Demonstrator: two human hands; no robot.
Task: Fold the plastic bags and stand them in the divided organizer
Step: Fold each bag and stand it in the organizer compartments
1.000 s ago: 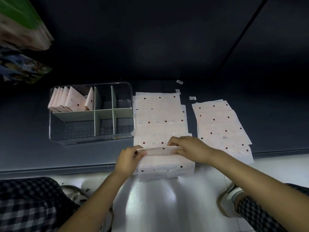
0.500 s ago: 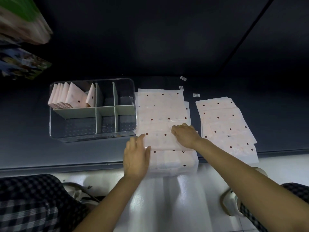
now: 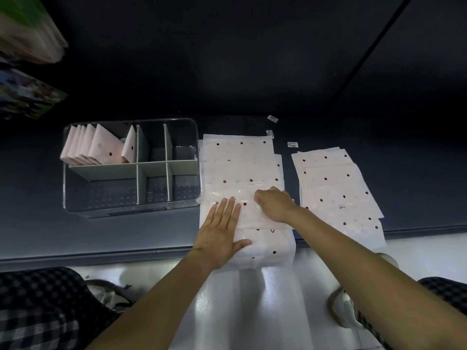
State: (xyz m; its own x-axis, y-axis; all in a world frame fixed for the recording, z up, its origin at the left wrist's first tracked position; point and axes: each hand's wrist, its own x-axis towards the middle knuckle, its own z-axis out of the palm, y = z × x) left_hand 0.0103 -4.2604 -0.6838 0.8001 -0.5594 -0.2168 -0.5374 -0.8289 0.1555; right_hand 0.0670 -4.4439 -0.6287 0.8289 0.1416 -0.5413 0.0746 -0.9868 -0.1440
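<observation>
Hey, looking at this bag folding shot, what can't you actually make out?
Head view:
- Print on the small labels on the dark surface: too small.
- Items at the upper left: blurred, cut by the edge.
- Right hand fingertips on the bag being folded: curled under, hidden.

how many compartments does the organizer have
6, in two rows of three in the organizer: the far-left one holds folded bags; the other five look empty.

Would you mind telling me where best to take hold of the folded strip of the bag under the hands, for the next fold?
Probably its right end, coming from the right. The folded strip lies flat across the bag stack; the left hand presses its left part flat, while the right hand already rests curled at the far edge, near that end.
</observation>
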